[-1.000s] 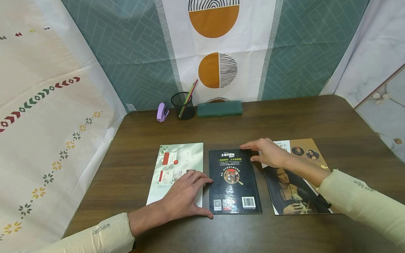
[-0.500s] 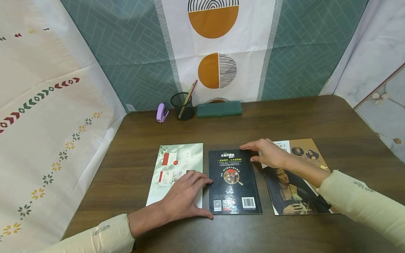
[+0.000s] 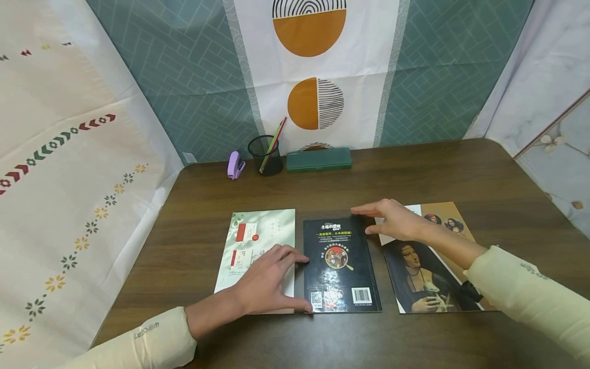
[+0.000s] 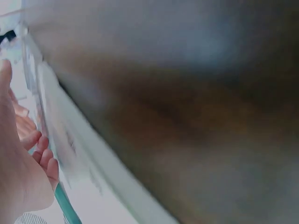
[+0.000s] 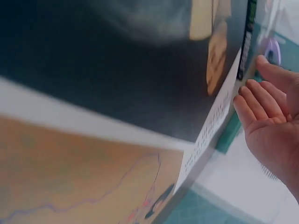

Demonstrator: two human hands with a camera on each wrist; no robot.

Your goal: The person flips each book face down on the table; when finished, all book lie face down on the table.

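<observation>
A black paperback book (image 3: 342, 279) lies flat in the middle of the table, its back cover with the barcode facing up. My left hand (image 3: 269, 281) is at its left edge, fingers spread above the pale green book (image 3: 261, 230) and thumb by the black book's lower left corner. Near the upper right corner is my right hand (image 3: 397, 220), fingers extended and thumb apart from them. Under that wrist lies a book with a painted portrait (image 3: 415, 274). The right wrist view shows the right hand (image 5: 273, 116) with nothing in its grasp. Whether the fingertips touch the black book is unclear.
Along the back of the brown table (image 3: 428, 174) stand a purple stapler (image 3: 235, 165), a black mesh pen cup (image 3: 272, 161) holding pencils, and a dark green case (image 3: 319, 159). Patterned cloth (image 3: 198, 77) hangs behind them.
Both hands have shifted slightly: the right hand has moved a little up and right at the black book's corner, the left thumb a little right. The books have not visibly moved.
</observation>
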